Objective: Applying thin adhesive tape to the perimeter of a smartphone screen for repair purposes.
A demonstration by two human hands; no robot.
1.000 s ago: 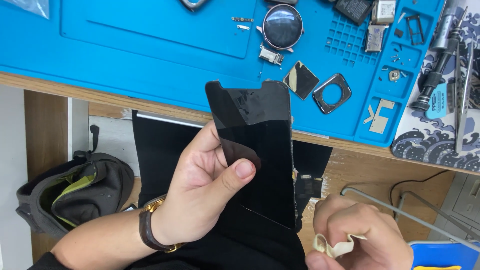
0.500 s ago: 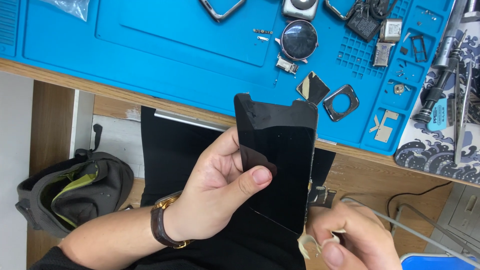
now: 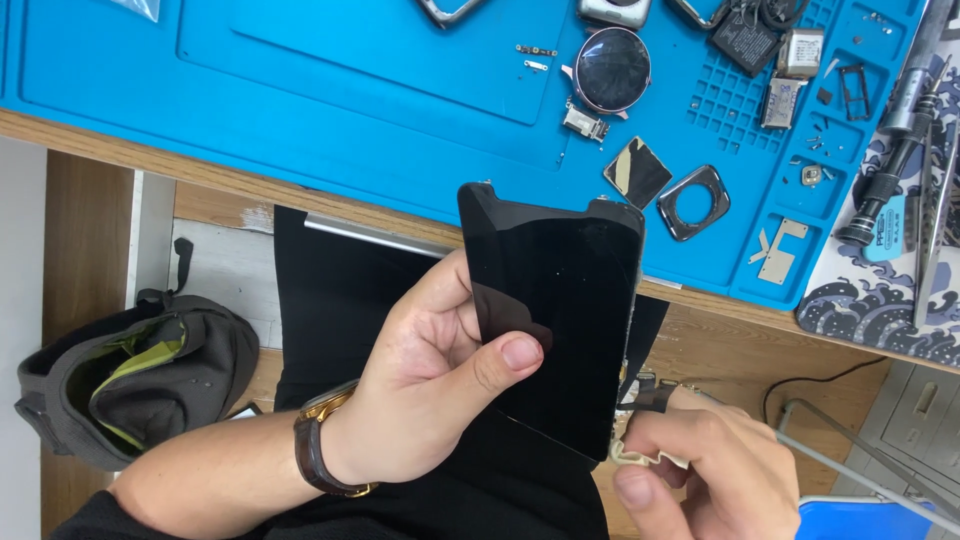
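Upright, dark phone screen (image 3: 560, 320) in left hand (image 3: 440, 390)

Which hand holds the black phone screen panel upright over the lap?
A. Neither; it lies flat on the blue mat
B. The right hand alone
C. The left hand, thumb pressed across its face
C: the left hand grips the black panel, thumb on its face; the right hand pinches a pale scrap at its lower edge.

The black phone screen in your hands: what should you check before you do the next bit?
1. Left hand holds the black phone screen firmly, thumb across its face: ok.
2. Right hand pinches the pale cloth at the screen's lower edge: ok.
3. Screen is over the lap, not the blue mat: ok.
4. Glass free of cracks: cannot tell.
5. Small watch parts lie clear of the hands: ok.
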